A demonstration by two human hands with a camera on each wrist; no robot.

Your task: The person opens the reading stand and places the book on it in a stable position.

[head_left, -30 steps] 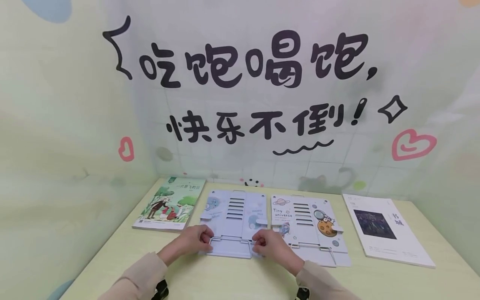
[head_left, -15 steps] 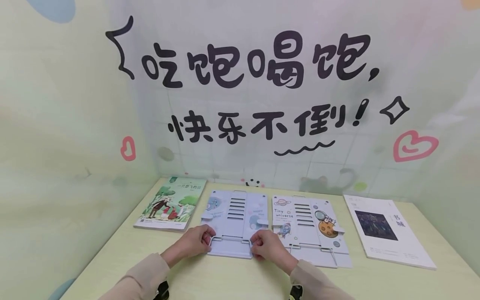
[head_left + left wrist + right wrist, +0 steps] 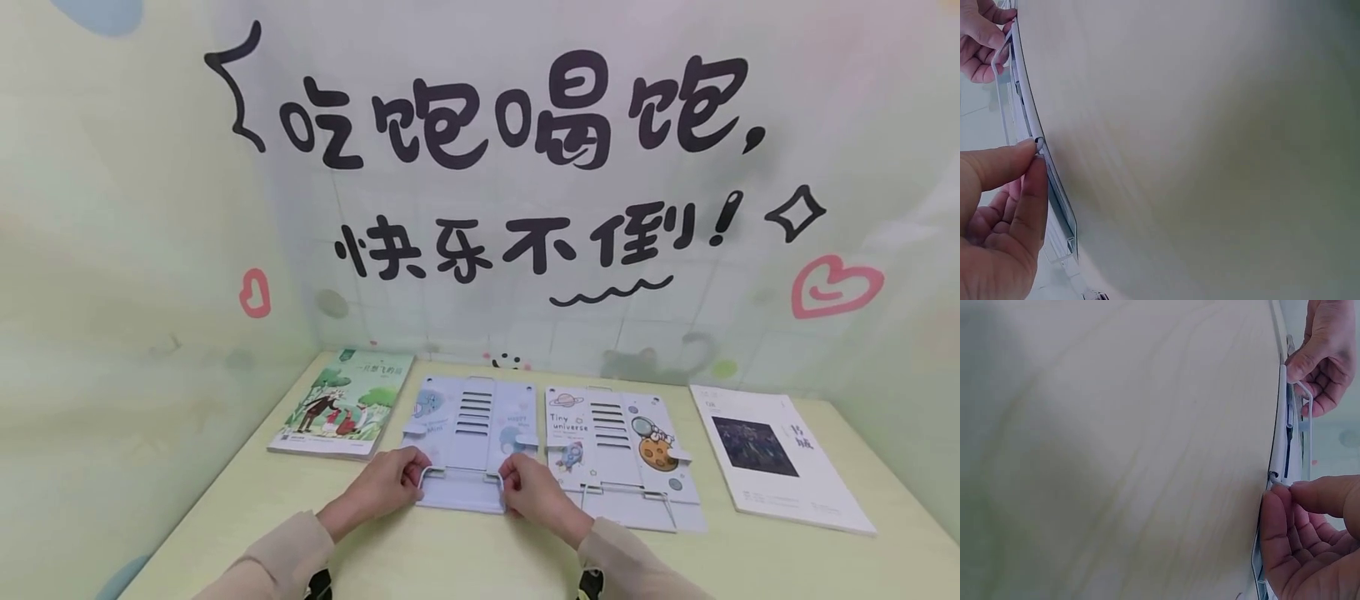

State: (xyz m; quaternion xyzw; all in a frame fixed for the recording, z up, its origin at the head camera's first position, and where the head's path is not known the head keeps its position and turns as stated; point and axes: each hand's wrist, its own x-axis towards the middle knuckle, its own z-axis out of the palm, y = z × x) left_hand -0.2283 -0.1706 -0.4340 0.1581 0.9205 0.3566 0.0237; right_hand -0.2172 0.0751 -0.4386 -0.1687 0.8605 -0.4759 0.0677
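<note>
A pale blue book stand (image 3: 452,429) with printed cartoons and a slotted middle strip lies flat on the table. My left hand (image 3: 385,483) pinches one end of its bent wire rest at the front left corner. At the front right corner my right hand (image 3: 536,492) pinches the other end. In the left wrist view, thumb and index finger meet on the wire end, and the white wire rest (image 3: 1000,103) stands out from the stand's edge. The right wrist view shows the same wire rest (image 3: 1310,434) between both hands, its near end under my thumb and fingertip.
Close on the right lies a second book stand (image 3: 615,450) with a space print, its wire rest folded down in front. A green picture book (image 3: 341,408) is at the left, a white book (image 3: 783,458) at the right. A printed curtain (image 3: 525,200) hangs behind the table (image 3: 420,558).
My right hand has shifted slightly inward onto the wire end. Both hands stay at the front corners of the blue stand. The head view has shifted a little.
</note>
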